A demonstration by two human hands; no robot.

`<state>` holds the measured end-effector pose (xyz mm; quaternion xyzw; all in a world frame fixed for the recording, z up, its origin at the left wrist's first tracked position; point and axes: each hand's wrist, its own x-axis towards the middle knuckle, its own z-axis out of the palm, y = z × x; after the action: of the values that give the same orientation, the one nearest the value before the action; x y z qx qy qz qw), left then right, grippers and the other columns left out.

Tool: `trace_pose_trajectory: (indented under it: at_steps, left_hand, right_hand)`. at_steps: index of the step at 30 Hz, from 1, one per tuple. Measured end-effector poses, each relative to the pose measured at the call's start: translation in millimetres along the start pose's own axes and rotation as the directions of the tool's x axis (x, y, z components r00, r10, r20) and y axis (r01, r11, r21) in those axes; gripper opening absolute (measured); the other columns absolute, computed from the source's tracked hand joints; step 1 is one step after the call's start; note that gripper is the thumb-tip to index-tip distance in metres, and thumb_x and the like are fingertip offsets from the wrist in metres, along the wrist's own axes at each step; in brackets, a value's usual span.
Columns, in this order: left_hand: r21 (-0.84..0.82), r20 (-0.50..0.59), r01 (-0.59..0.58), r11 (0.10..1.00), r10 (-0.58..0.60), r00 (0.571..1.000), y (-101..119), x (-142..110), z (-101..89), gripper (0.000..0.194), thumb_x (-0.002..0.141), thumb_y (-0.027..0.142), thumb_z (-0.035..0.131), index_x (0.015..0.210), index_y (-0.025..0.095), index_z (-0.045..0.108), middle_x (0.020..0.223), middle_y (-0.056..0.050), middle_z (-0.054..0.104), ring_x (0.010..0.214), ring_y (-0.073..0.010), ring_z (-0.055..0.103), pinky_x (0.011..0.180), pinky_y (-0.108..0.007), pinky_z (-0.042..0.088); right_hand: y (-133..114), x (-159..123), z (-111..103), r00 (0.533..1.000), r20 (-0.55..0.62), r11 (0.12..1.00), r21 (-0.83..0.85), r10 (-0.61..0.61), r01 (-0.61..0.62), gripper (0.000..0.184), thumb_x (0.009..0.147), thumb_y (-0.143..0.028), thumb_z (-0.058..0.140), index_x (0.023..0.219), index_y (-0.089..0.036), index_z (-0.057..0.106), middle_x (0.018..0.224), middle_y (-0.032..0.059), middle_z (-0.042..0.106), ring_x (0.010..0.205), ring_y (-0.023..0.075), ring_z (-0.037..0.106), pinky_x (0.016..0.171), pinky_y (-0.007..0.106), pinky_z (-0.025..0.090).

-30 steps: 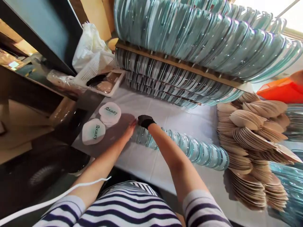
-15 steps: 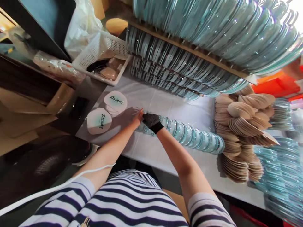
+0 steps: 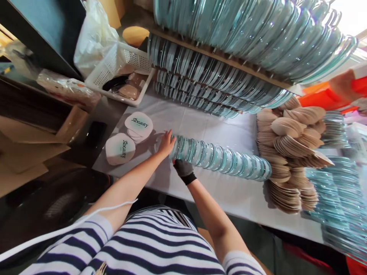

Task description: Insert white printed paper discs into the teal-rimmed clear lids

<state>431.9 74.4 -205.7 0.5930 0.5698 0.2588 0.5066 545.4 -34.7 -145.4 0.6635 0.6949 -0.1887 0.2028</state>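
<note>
A long row of nested clear plastic shells [image 3: 220, 154] lies on its side across the white tabletop. At its left end my bare left hand [image 3: 166, 144] has its fingers closed on the end shell. My right hand [image 3: 183, 169], in a dark fingerless-looking glove, grips the near lower edge of that same end; its fingertips are partly hidden by the plastic. Left of my hands, two small piles of round white cards, an upper pile [image 3: 139, 124] and a lower pile [image 3: 120, 149], bear a green tint and the printed word "beauty".
Clear shells fill a rack [image 3: 229, 57] along the back. Beige cup-shaped pads [image 3: 292, 141] are heaped at the right, with more clear shells [image 3: 335, 198] beyond. A white perforated basket [image 3: 137, 101] holds dark and beige items. A white cable [image 3: 69, 229] crosses my left arm.
My right hand has dropped from the top of the row to its near edge. My left hand has shifted slightly onto the row's left end, uncovering more shells.
</note>
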Motion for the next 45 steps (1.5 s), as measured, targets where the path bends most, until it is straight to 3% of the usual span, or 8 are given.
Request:
trace_pose_trajectory:
  at_steps: [4,9,15,26,33,37,41,45]
  left_hand:
    - [0.407,0.137,-0.403,0.820,0.381,0.914,8,-21,-3.7,0.049,0.096,0.038,0.053,0.143,0.022,0.052,0.155,-0.009,0.041,0.148,-0.0326,0.026,0.121,-0.052,0.026]
    - [0.530,0.205,-0.458,0.714,0.416,0.886,11,-27,0.1,0.045,0.097,0.039,0.050,0.139,0.025,0.056,0.143,-0.006,0.054,0.141,-0.0309,0.036,0.117,-0.045,0.036]
    - [0.547,0.199,-0.434,0.716,0.392,0.898,12,-24,-1.8,0.040,0.095,0.034,0.053,0.134,0.026,0.061,0.140,-0.005,0.056,0.140,-0.0296,0.036,0.117,-0.045,0.035]
    - [0.574,0.169,-0.358,0.736,0.321,0.932,21,-25,-2.6,0.039,0.093,0.027,0.052,0.130,0.027,0.064,0.141,-0.006,0.056,0.141,-0.0311,0.036,0.116,-0.050,0.036]
    - [0.587,0.303,-0.516,0.623,0.422,0.854,46,-40,17.2,0.046,0.093,0.033,0.055,0.139,0.030,0.056,0.153,-0.004,0.045,0.148,-0.0314,0.028,0.122,-0.060,0.016]
    - [0.567,0.383,-0.539,0.622,0.381,0.842,50,-42,33.6,0.056,0.091,0.044,0.059,0.145,0.033,0.049,0.151,-0.006,0.048,0.143,-0.0306,0.036,0.122,-0.060,0.009]
    - [0.563,0.387,-0.544,0.623,0.382,0.839,48,-40,32.7,0.058,0.091,0.046,0.059,0.146,0.036,0.046,0.151,-0.004,0.048,0.140,-0.0297,0.041,0.123,-0.058,0.007]
    - [0.571,0.384,-0.500,0.651,0.326,0.864,49,-38,30.6,0.057,0.089,0.044,0.062,0.144,0.037,0.049,0.151,-0.003,0.048,0.141,-0.0303,0.041,0.123,-0.059,0.007]
  right_hand:
    - [45,38,-73,0.966,-0.141,0.974,-0.026,0.217,-0.223,0.042,0.102,-0.037,0.033,0.122,-0.023,0.067,0.119,0.0115,0.069,0.107,0.0233,0.066,0.079,0.029,0.050]
    - [52,112,-124,0.962,0.270,0.983,-0.166,-0.034,0.081,0.035,0.091,-0.026,0.052,0.118,-0.016,0.071,0.117,0.0143,0.071,0.107,0.0241,0.068,0.081,0.028,0.052]
    - [40,83,-103,0.972,0.096,0.950,-0.212,-0.215,0.231,0.032,0.093,-0.023,0.050,0.117,-0.018,0.070,0.117,0.0153,0.071,0.115,0.0265,0.064,0.093,0.036,0.049]
    - [17,-22,38,0.995,0.101,0.995,0.099,-0.015,0.004,0.032,0.098,-0.028,0.043,0.118,-0.020,0.067,0.114,0.0125,0.072,0.104,0.0238,0.068,0.081,0.032,0.049]
    - [93,11,-60,0.965,-0.130,0.973,0.055,0.229,-0.223,0.040,0.101,-0.039,0.036,0.124,-0.024,0.065,0.118,0.0111,0.069,0.105,0.0226,0.067,0.079,0.029,0.051]
    - [112,72,-112,0.977,0.211,0.992,-0.128,0.031,-0.004,0.035,0.095,-0.030,0.050,0.120,-0.016,0.069,0.119,0.0150,0.070,0.109,0.0255,0.067,0.082,0.030,0.053]
    - [97,97,-115,0.961,0.247,0.973,-0.163,-0.122,0.165,0.030,0.089,-0.020,0.059,0.115,-0.013,0.071,0.117,0.0185,0.070,0.116,0.0304,0.064,0.092,0.037,0.050]
    - [99,63,-99,0.961,0.127,0.947,-0.183,-0.244,0.265,0.029,0.094,-0.023,0.052,0.117,-0.017,0.070,0.114,0.0166,0.071,0.113,0.0291,0.065,0.093,0.038,0.050]
